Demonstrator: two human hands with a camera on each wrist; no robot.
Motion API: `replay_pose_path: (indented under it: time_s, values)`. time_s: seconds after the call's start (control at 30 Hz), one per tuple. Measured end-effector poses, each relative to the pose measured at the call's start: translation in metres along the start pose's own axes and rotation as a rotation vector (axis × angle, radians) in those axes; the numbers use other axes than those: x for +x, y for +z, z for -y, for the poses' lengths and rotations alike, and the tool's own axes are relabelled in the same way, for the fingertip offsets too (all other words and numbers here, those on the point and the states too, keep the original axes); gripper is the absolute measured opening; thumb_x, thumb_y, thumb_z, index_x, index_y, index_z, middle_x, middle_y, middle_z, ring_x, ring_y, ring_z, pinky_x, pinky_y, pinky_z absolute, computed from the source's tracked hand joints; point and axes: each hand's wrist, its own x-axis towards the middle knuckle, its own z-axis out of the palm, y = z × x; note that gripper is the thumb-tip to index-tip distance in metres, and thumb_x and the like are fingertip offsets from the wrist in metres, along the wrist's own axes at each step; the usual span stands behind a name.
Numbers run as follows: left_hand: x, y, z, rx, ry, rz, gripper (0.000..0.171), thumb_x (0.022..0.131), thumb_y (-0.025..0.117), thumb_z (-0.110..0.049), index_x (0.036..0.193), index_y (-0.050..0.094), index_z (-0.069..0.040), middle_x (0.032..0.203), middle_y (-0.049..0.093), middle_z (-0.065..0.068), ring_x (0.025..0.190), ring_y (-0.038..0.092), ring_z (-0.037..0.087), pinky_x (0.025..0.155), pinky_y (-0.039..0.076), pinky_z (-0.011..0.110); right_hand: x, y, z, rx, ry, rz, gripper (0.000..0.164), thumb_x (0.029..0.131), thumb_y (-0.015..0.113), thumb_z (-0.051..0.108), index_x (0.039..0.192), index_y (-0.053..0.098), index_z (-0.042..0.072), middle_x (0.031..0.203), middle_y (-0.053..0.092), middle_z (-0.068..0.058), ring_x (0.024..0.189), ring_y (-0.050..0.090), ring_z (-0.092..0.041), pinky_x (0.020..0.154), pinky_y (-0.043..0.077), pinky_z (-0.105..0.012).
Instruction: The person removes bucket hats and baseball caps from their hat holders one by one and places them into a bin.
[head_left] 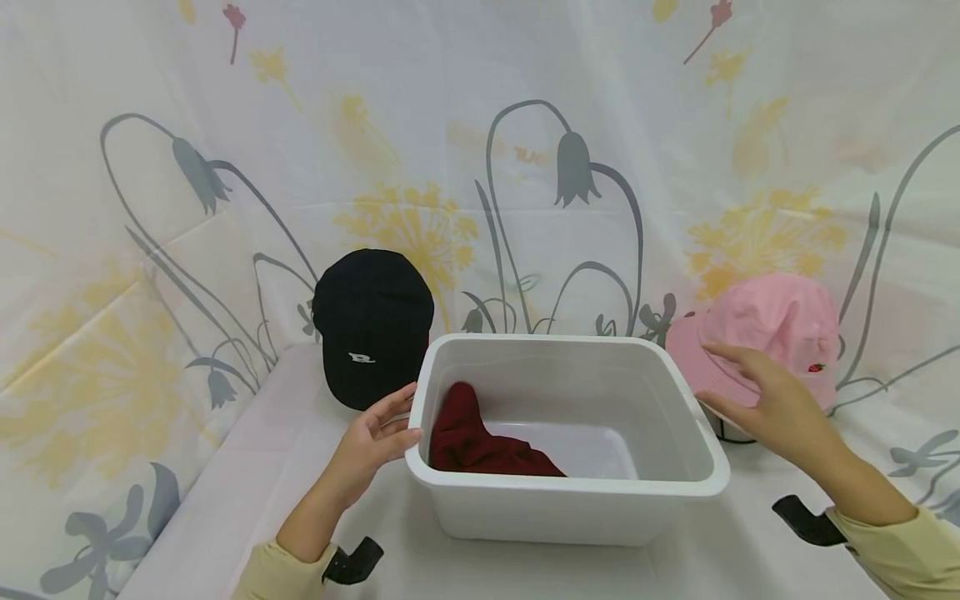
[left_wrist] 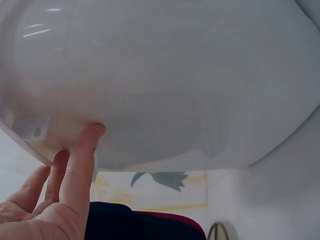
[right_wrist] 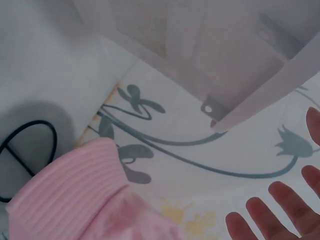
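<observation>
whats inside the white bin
In the white bin, a dark red cloth lies toward the left end. The near wall covers part of the cloth and bottom, so anything hidden there can't be seen.

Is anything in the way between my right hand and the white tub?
Nothing visible stands between your right hand and the white tub. The pink cap is close by, behind your fingers in the head view, but off to the side of that gap.
</observation>
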Motion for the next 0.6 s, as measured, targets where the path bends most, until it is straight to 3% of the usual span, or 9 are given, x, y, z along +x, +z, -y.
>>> replay_pose_path:
  time_s: [0.1, 0.23, 0.6]
  values:
    - [0.000, 0.000, 0.000, -0.003, 0.003, 0.001, 0.062, 0.085, 0.065, -0.010, 0.140, 0.037, -0.004, 0.133, 0.044, 0.022, 0.115, 0.051, 0.036, 0.086, 0.048, 0.044, -0.003, 0.001, -0.005, 0.005, 0.065, 0.001, 0.063, 0.077, 0.077, 0.017, 0.131, 0.049, 0.000, 0.126, 0.051, -0.024, 0.100, 0.052, -0.051, 0.077, 0.040, -0.055]
    - [0.000, 0.000, 0.001, -0.004, 0.006, -0.006, 0.062, 0.085, 0.066, -0.011, 0.140, 0.038, -0.005, 0.133, 0.045, 0.020, 0.115, 0.051, 0.034, 0.086, 0.048, 0.043, -0.007, 0.003, -0.012, 0.016, 0.129, -0.023, 0.060, 0.078, 0.076, 0.018, 0.129, 0.050, 0.001, 0.126, 0.051, -0.024, 0.104, 0.050, -0.049, 0.079, 0.039, -0.055]
    - [0.000, -0.001, 0.002, -0.015, 0.009, -0.010, 0.062, 0.084, 0.066, -0.011, 0.140, 0.039, -0.006, 0.133, 0.046, 0.021, 0.114, 0.052, 0.035, 0.086, 0.048, 0.044, -0.016, 0.007, -0.035, -0.025, 0.187, -0.092, 0.054, 0.082, 0.072, 0.017, 0.126, 0.050, -0.006, 0.118, 0.052, -0.031, 0.098, 0.051, -0.052, 0.075, 0.040, -0.060]
